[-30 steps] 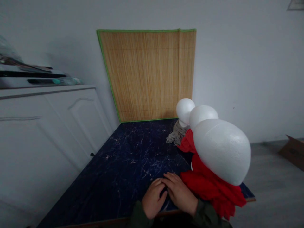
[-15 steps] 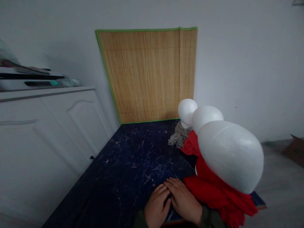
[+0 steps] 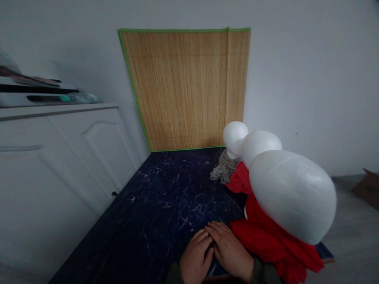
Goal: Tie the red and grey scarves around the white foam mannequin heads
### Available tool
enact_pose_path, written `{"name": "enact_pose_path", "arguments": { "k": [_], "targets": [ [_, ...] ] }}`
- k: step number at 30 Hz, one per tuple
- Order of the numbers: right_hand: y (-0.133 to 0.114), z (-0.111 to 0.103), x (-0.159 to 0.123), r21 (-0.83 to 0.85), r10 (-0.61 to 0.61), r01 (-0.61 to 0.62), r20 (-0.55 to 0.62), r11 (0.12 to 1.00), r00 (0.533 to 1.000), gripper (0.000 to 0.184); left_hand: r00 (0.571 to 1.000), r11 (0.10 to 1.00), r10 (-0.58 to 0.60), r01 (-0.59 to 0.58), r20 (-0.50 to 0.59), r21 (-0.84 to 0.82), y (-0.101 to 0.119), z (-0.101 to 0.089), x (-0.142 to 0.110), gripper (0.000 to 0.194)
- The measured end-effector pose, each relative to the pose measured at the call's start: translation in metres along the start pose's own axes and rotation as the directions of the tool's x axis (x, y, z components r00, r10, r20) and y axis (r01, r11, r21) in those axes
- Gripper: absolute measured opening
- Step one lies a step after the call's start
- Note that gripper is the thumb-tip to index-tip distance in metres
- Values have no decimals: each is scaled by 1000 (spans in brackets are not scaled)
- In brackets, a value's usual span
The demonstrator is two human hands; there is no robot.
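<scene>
My left hand (image 3: 194,256) and my right hand (image 3: 231,248) rest flat and side by side on the dark blue marbled table (image 3: 154,205), near its front edge. Their fingers are stretched out and hold nothing. Just right of my right hand lies a red cloth (image 3: 266,240), draped under the nearest white foam head (image 3: 291,195). A second foam head (image 3: 259,144) stands behind it with red cloth (image 3: 241,179) at its base. A third, smaller foam head (image 3: 235,136) stands farthest back over a grey cloth (image 3: 222,169).
A bamboo mat (image 3: 186,86) with green edging leans against the white wall behind the table. A white cabinet (image 3: 59,157) with flat items on top stands at the left. A cardboard box (image 3: 367,189) lies on the grey floor at the right.
The view has shifted slightly, so the foam heads appear larger and nearer. Both hands have stayed flat on the table in the same place.
</scene>
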State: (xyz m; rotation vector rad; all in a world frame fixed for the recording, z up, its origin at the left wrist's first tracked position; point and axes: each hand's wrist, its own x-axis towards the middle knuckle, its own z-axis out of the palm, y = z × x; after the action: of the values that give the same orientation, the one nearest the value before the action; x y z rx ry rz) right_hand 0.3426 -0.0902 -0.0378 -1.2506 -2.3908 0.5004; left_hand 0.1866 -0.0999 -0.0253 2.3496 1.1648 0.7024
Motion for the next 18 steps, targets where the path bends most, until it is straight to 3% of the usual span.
{"name": "enact_pose_path", "arguments": {
  "k": [18],
  "targets": [
    [1, 0, 1, -4, 9, -9, 12, 1000, 1000, 56, 1000, 1000, 24, -24, -10, -1, 0, -1, 0, 42]
  ]
}}
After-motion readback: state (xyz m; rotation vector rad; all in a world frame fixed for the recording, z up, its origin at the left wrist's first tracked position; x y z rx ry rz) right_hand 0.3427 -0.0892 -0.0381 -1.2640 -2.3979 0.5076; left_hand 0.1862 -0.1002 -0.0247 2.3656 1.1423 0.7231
